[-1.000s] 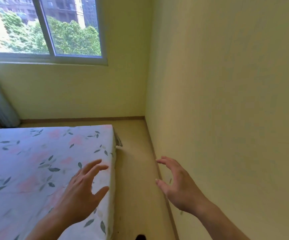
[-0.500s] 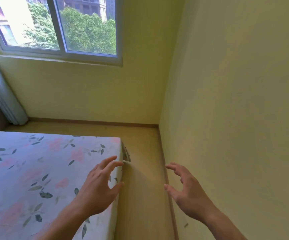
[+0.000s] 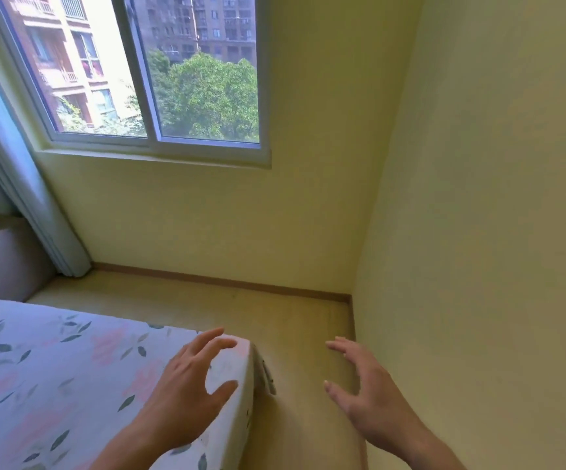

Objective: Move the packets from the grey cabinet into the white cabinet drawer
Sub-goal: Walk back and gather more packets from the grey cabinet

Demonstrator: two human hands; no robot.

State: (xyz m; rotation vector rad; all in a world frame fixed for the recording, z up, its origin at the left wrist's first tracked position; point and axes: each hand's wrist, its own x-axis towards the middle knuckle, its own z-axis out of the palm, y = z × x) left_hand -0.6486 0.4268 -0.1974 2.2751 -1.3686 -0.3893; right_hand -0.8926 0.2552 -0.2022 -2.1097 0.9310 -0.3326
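Note:
No packets, grey cabinet or white cabinet drawer show in the head view. My left hand [image 3: 190,391] hovers over the corner of a bed, fingers spread and relaxed, holding nothing. My right hand [image 3: 366,391] is held out over the floor strip beside the wall, fingers loosely spread, also empty.
A bed with a floral sheet [image 3: 54,378] fills the lower left. A narrow wooden floor strip [image 3: 302,334] runs between bed and yellow wall [image 3: 478,232]. A window [image 3: 159,72] and pale curtain [image 3: 20,198] stand at the far left; a pale piece of furniture [image 3: 3,259] sits beyond the bed.
The view has lifted and turned left, bringing more of the window, the curtain and the far furniture into sight. Both hands stay empty and spread, now nearer the bed's corner.

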